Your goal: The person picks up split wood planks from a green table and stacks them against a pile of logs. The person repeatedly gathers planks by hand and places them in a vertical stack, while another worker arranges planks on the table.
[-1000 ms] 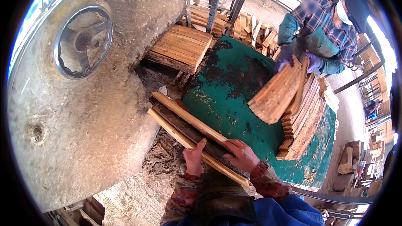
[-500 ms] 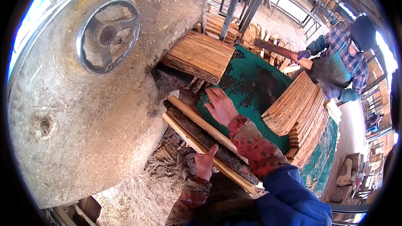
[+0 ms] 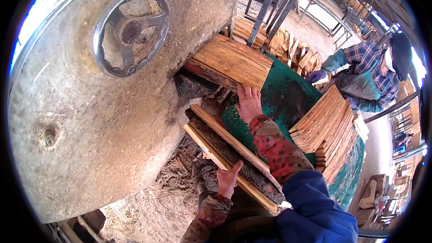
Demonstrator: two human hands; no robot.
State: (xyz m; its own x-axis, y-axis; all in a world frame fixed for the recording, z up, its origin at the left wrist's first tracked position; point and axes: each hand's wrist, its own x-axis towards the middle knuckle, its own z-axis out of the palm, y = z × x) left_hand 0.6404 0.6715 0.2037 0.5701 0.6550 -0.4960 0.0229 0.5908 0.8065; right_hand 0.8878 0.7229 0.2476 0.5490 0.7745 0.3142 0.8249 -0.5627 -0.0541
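Observation:
My left hand (image 3: 227, 181) is closed round the nearer of two long wooden strips (image 3: 204, 147), its thumb on top and its fingers partly hidden. A dark, dirty band (image 3: 234, 155) runs between this strip and the farther wooden strip (image 3: 225, 131). My right hand (image 3: 249, 104) holds nothing. Its outstretched fingers touch the near end of a block of boards (image 3: 231, 59) lying side by side, which juts out beside the big machine housing (image 3: 121, 121). Under my right forearm, a green tabletop (image 3: 288, 76) carries sawdust and dark dirt.
A spoked metal handwheel (image 3: 131, 32) is mounted on the housing. Stacked boards (image 3: 326, 126) lie on the green table's right side. Beyond it a co-worker (image 3: 371, 69) leans in, near a heap of wood offcuts (image 3: 292, 49). Debris (image 3: 177, 159) covers the ground below the strips.
My right hand has moved from above the green table to the end of the block of boards. The co-worker no longer holds up the long plank. My left hand keeps its grip.

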